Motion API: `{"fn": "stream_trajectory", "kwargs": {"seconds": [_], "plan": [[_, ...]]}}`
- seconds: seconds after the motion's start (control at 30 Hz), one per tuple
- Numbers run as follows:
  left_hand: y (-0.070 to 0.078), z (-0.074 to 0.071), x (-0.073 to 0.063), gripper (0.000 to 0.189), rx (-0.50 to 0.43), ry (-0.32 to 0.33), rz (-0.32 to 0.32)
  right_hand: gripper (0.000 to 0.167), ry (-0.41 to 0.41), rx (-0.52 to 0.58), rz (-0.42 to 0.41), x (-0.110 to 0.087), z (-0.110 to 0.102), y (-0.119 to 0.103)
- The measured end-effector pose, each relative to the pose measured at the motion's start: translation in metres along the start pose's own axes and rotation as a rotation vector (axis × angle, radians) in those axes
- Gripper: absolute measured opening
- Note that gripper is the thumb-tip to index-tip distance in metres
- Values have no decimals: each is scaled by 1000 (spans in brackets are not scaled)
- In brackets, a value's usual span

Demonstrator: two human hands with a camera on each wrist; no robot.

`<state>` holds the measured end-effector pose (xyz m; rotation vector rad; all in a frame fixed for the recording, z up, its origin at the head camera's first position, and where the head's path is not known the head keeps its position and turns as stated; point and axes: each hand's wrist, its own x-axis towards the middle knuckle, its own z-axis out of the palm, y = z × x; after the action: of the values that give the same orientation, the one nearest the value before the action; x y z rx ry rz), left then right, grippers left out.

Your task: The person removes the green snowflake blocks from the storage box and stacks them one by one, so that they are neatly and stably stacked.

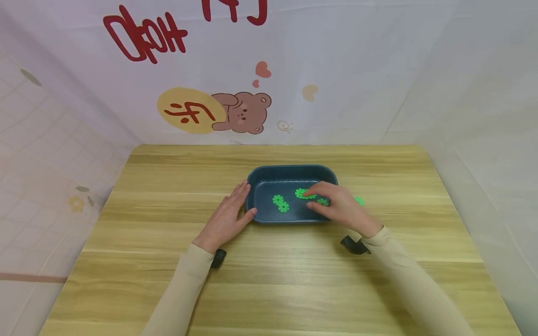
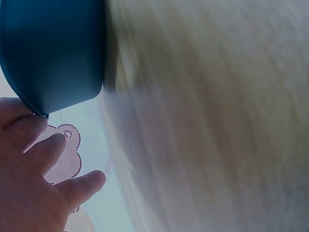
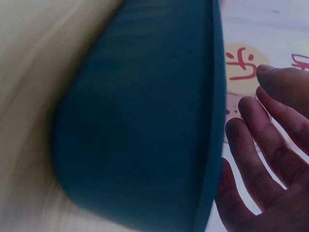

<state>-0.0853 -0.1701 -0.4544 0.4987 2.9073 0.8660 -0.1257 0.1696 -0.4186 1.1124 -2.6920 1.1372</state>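
A dark blue rectangular tub (image 1: pixel 290 173) stands on the table, its side wall large in both wrist views. Inside lie several bright green notched plastic discs: a joined pair (image 1: pixel 280 204) at left, a cluster of discs (image 1: pixel 300 192) by the right fingertips, and another disc (image 1: pixel 322 201) partly covered by the right hand. My left hand (image 1: pixel 229 214) rests against the tub's left end, fingers extended and thumb at the near corner. My right hand (image 1: pixel 342 207) hovers over the tub's right side, index finger and thumb apart. Nothing shows between the fingers of my right hand (image 3: pixel 270 159).
One more green disc (image 1: pixel 359 200) shows just beyond the right hand, outside the tub. The wooden table (image 1: pixel 277 280) backs onto a white cloth (image 1: pixel 357 70) printed with a bear and red lettering. Black straps (image 1: pixel 355 245) sit at the wrists.
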Motion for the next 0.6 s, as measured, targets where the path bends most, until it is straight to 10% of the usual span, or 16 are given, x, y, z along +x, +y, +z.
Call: {"fn": "stream_trajectory", "kwargs": {"seconds": [0.6], "plan": [[0, 0, -1, 76, 16, -10, -5, 23, -177, -38, -23, 25, 27, -4]]}}
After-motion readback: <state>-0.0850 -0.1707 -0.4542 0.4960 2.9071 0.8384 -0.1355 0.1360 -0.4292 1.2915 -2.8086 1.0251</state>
